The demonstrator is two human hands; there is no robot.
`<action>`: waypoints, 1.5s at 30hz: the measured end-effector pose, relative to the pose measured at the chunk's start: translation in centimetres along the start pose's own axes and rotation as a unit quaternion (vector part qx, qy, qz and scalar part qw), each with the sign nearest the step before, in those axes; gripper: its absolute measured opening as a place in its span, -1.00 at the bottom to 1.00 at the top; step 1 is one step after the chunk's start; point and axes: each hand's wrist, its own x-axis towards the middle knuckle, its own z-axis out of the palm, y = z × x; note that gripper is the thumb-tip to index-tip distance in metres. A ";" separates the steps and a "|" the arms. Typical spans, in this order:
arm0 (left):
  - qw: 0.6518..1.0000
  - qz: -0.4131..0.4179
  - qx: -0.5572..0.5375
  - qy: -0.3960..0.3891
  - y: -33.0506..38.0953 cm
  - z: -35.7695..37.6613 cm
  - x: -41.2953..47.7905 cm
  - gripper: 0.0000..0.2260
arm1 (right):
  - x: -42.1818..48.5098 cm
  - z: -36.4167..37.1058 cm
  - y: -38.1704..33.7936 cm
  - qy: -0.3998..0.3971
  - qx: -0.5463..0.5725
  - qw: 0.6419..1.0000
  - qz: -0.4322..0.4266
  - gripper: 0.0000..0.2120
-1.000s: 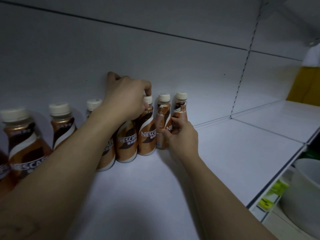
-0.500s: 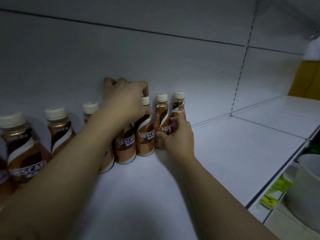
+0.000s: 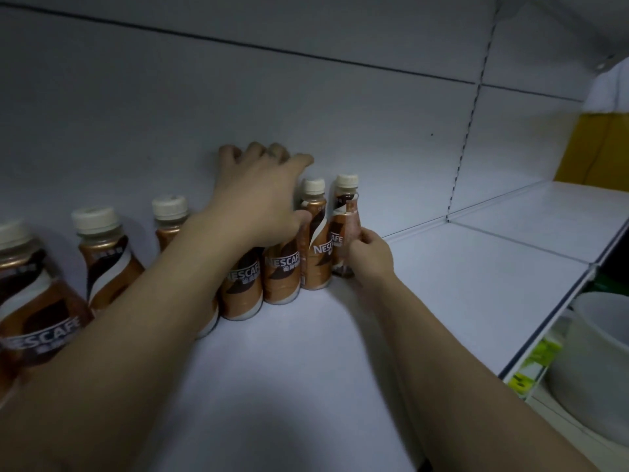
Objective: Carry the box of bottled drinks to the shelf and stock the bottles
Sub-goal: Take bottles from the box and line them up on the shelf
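Head view looks down along a white shelf (image 3: 442,301) where a row of brown Nescafé coffee bottles (image 3: 282,274) with cream caps stands upright against the back panel (image 3: 340,114). The row runs from the near left edge of the frame toward the middle, each bottle touching or just beside the next. The left hand (image 3: 258,195) reaches over the middle of the row, its fingers (image 3: 299,161) spread open and extended toward the back panel, the palm resting over the tops of the bottles beneath it; it does not grip any of them. The right hand (image 3: 369,255) is at the far end of the row, its fingers curled around the lower body of the last bottle (image 3: 343,226), which stands upright and touches its neighbour. To the right, below the shelf edge, a white bucket (image 3: 592,369) and yellow-green price tags (image 3: 534,362) are visible. A yellow panel (image 3: 599,148) shows at the far right.
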 end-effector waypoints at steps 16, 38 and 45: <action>0.998 0.064 -0.014 -0.013 0.9 1.0 -0.2 -0.45 | 1.8 -1.6 1.5 0.023 -0.138 0.983 -0.123 -0.34; 0.998 0.064 -0.005 -0.023 0.8 1.4 -0.3 -0.40 | 2.0 -1.6 1.8 -0.021 -0.059 0.994 -0.086 -0.72; 0.997 0.066 -0.004 -0.029 0.8 1.3 -0.4 -0.38 | 1.9 -1.7 1.7 -0.033 -0.077 0.991 -0.105 -0.67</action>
